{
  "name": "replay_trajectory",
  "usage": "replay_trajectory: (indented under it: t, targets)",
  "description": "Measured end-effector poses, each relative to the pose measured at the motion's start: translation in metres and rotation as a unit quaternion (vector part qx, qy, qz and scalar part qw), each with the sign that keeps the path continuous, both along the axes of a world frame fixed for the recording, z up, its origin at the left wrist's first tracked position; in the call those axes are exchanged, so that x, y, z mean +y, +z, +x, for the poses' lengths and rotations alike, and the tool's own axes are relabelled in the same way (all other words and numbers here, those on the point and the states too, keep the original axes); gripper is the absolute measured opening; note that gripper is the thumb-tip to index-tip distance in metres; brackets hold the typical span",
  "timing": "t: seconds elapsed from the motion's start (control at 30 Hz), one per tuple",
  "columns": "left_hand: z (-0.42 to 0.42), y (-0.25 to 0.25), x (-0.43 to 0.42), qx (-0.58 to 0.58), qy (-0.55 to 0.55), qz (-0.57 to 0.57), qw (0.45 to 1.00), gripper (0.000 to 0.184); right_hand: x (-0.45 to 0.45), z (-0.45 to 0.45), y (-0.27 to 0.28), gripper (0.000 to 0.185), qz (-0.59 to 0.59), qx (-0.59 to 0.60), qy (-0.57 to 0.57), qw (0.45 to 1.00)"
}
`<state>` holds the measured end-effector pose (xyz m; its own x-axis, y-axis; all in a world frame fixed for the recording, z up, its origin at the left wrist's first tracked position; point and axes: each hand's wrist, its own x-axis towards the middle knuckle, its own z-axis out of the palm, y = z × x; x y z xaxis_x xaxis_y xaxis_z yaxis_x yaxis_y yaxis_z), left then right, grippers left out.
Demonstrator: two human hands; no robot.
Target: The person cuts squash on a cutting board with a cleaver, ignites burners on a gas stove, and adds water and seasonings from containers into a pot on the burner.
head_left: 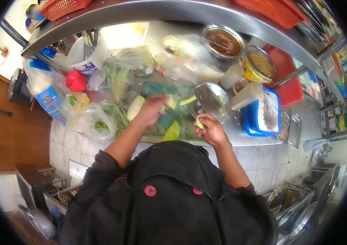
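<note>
While two hands (154, 109) (211, 130) hold pale-green pieces (171, 103) (199, 123) | one green board (177, 116) lies near

smooth, glossy metal shelf (157, 11)

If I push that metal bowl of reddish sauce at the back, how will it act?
The bowl would probably slide rather than tip, since it looks wide. Its sauce looks wet, so it may slosh. Smooth metal might feel slippery.
</note>
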<state>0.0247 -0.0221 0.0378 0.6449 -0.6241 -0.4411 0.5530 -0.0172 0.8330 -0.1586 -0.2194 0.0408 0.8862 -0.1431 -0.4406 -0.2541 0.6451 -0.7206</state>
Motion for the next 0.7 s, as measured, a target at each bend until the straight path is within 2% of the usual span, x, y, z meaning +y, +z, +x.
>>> replay_trajectory:
  t: [0.17,0.23,0.3,0.33,0.37,0.4,0.43,0.5,0.57,0.63,0.7]
  targets:
    - [0.012,-0.015,0.009,-0.047,0.034,-0.012,0.998,0.024,-0.006,-0.017,0.006,0.023,0.015,0.0,-0.041,0.999]
    - [0.019,-0.021,0.01,-0.079,0.035,-0.012,0.996,0.028,-0.014,-0.027,0.009,0.028,0.068,-0.061,-0.105,0.99]
    - [0.026,-0.029,0.008,-0.094,0.023,0.004,0.995,0.024,-0.03,-0.04,0.006,0.025,0.029,-0.066,-0.119,0.99]
    - [0.029,-0.034,0.008,-0.111,0.013,0.018,0.994,0.021,-0.037,-0.043,0.006,0.026,-0.208,-0.002,-0.1,0.973]
    - [0.03,-0.039,0.007,-0.111,0.01,0.019,0.994,0.021,-0.043,-0.045,0.007,0.028,-0.432,0.062,-0.075,0.897]
    - [0.03,-0.042,0.004,-0.119,0.008,0.034,0.992,0.021,-0.045,-0.048,0.007,0.031,-0.63,0.123,-0.046,0.766]
    - [0.031,-0.043,0.001,-0.128,0.005,0.049,0.991,0.021,-0.045,-0.051,0.008,0.031,-0.629,0.125,-0.05,0.766]
    - [0.023,-0.04,-0.004,-0.108,0.008,0.054,0.993,0.021,-0.039,-0.058,0.009,0.034,-0.788,0.158,0.085,0.588]
    - [0.012,-0.032,-0.009,-0.088,0.011,0.061,0.994,0.021,-0.039,-0.059,0.006,0.032,-0.787,0.166,0.104,0.584]
    - [0.002,-0.027,-0.014,-0.028,0.017,-0.014,0.999,0.021,-0.043,-0.059,-0.004,0.031,-0.787,0.174,0.123,0.579]
    - [-0.005,-0.021,-0.02,-0.005,0.02,-0.011,1.0,0.026,-0.048,-0.058,-0.017,0.025,-0.793,0.148,0.129,0.577]
